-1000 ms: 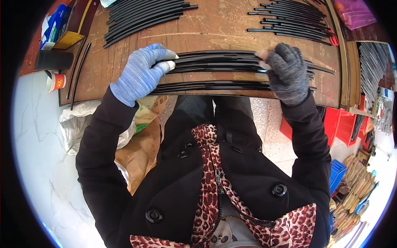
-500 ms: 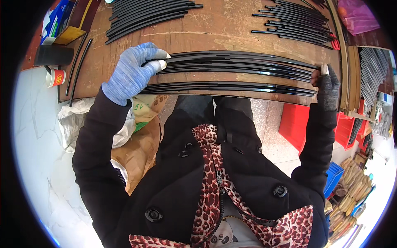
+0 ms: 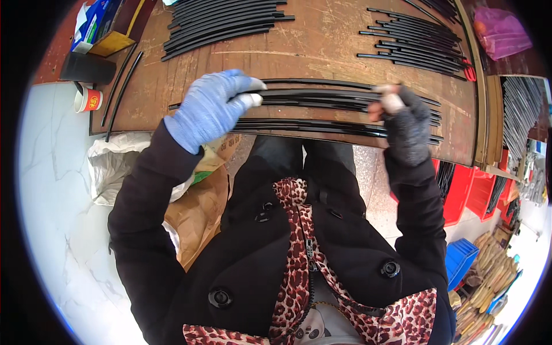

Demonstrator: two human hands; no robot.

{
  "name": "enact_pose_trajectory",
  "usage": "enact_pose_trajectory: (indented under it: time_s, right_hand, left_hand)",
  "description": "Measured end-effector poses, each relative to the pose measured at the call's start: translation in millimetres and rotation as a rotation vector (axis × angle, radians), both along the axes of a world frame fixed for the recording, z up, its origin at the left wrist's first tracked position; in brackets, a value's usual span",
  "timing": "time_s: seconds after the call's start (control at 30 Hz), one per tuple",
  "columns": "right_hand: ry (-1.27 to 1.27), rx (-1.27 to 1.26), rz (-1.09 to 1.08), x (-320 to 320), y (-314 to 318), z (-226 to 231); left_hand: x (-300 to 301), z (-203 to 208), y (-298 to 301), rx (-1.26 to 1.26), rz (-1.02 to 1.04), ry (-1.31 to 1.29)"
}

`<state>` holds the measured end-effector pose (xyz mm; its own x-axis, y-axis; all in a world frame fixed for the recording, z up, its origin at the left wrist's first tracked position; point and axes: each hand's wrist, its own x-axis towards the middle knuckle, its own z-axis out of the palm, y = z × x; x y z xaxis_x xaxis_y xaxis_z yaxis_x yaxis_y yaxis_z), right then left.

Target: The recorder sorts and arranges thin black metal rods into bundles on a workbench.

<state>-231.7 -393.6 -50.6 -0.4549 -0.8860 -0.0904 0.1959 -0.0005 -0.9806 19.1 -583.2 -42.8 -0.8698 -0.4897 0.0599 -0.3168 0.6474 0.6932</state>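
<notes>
Thin black rods point(image 3: 319, 99) lie side by side across the near part of the table, between my hands. My left hand point(image 3: 210, 109), in a blue glove with pale fingertips, is closed round the upper rods near their left part. On the right, my right hand point(image 3: 409, 129), in a dark grey glove with bare fingertips, pinches the same rods inward of their right ends. A second row of black rods point(image 3: 310, 127) lies along the table's near edge, below my fingers. The exact rods under each hand are partly hidden.
More black rods lie at the back left point(image 3: 224, 23) and back right point(image 3: 417, 43) of the brown table point(image 3: 322, 54). Two loose rods point(image 3: 123, 89) rest near a black cylinder point(image 3: 89, 69) and a paper cup point(image 3: 89, 100). Red bins point(image 3: 460, 192) stand below right.
My right hand has moved left from the rods' right ends to a place further in. My left hand has slid a little to the right along them.
</notes>
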Motion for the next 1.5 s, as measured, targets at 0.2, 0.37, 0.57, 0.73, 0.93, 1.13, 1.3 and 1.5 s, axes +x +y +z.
enact_pose_trajectory:
  time_s: [0.2, 0.37, 0.57, 0.73, 0.93, 1.13, 1.3, 1.5]
  right_hand:
    - [-0.035, -0.042, -0.088, -65.6, 31.9, -10.4]
    - [-0.105, -0.057, -0.081, -71.9, 35.2, -16.6]
    - [-0.135, -0.03, -0.081, -70.2, 39.1, -17.3]
    - [-0.055, -0.036, -0.127, -85.0, 50.8, -22.4]
    - [-0.058, -0.069, -0.164, -121.3, 62.3, -28.9]
    - [0.094, -0.032, -0.153, -84.2, 44.2, -12.8]
    - [0.112, -0.062, -0.161, -109.1, 56.5, -18.2]
    - [-0.117, -0.126, -0.129, -127.7, 48.9, -21.5]
  left_hand:
    - [37.1, -8.6, -24.8, 0.177, 0.146, -0.148]
    - [42.2, -11.8, -31.0, 0.427, 0.192, -0.136]
    - [41.4, -9.7, -29.0, 0.414, 0.2, -0.057]
    - [38.7, -6.9, -30.7, 0.364, 0.22, -0.058]
    - [35.1, -8.8, -38.5, 0.65, 0.299, 0.005]
    - [27.1, -13.6, -36.6, 0.634, 0.339, -0.006]
    - [35.8, -15.2, -47.3, 0.687, 0.341, -0.039]
    - [23.9, -19.8, -47.9, 0.632, 0.35, -0.045]
